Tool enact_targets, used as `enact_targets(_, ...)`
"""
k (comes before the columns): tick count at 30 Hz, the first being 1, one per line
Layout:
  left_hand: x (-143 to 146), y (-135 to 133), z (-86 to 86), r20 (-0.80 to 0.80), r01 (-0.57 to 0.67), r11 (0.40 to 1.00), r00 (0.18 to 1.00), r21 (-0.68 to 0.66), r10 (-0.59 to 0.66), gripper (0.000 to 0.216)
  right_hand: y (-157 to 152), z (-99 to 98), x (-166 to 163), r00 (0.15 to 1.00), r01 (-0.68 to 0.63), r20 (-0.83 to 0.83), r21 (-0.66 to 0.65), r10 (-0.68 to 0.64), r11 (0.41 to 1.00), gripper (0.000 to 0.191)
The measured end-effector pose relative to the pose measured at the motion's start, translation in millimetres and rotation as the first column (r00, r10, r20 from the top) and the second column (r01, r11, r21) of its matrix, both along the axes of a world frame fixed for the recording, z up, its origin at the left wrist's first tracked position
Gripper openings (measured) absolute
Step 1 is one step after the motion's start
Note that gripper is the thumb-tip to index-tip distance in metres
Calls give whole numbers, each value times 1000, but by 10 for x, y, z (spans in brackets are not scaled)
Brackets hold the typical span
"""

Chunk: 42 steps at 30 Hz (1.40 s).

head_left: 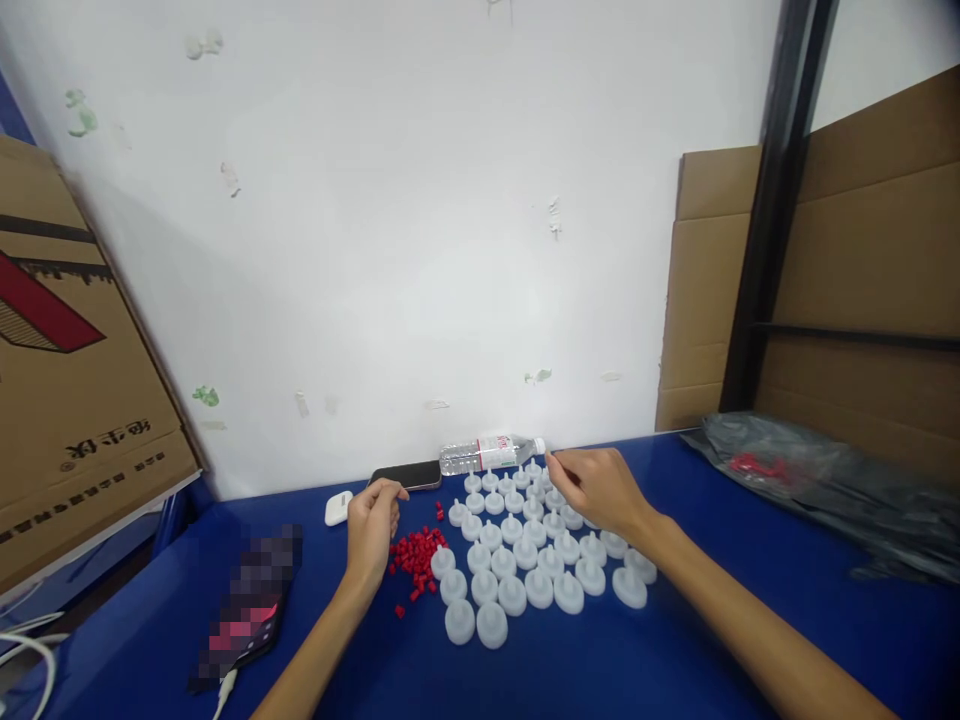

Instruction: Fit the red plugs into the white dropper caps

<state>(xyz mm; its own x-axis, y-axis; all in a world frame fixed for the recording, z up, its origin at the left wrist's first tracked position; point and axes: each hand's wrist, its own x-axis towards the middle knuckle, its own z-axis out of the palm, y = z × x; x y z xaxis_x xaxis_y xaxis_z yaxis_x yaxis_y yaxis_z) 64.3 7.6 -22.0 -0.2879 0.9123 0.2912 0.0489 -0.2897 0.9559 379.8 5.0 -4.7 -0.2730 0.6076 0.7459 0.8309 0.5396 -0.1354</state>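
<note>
My left hand (pixel 372 528) hovers with curled fingers just left of a pile of small red plugs (pixel 417 555). Whatever it may hold is hidden inside the fingers. Over the far right of many white nozzle-topped plastic caps (pixel 526 553), my right hand (pixel 598 487) is closed in a pinch, thumb and index together. Anything between those fingertips is too small to make out. The caps stand in loose rows, nozzles up, and the right wrist hides some of them. A few red plugs lie apart from the pile.
Against the wall lie a water bottle (pixel 491 455) and a dark phone (pixel 409 476), with a white earbud case (pixel 338 508) beside them. A pixelated phone (pixel 251 605) on a cable is at left. Cardboard (pixel 75 400) and grey plastic bags (pixel 810 495) flank the blue table (pixel 600 670).
</note>
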Motion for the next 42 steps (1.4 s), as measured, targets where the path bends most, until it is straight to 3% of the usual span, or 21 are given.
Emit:
enact_targets(7,44,-38,0,-64,8,1000,998,16,-7,25,-29,1,-42,999,-52,13,3,52,999,49)
enact_targets(13,63,-48,-28,-211,6,998,978,55,5,28,-99,26,-71,993,-121,14,16,121,993,46)
enact_targets(30,150,-147,-28,-501,-23,997,864,72,56,32,-159,56,-106,993,-115,31,58,113,992,42)
enact_targets(33,93,-155,-7,-668,-52,991,733,126,124,32,-191,75,-128,992,-124,25,47,123,991,43)
enact_targets(36,-42,-136,38,-865,-63,979,459,195,202,29,-217,78,-153,989,-147,37,27,146,989,43)
enact_targets(42,-357,-95,150,-964,-250,954,163,164,209,36,-306,99,-244,979,-178,97,-5,177,984,42)
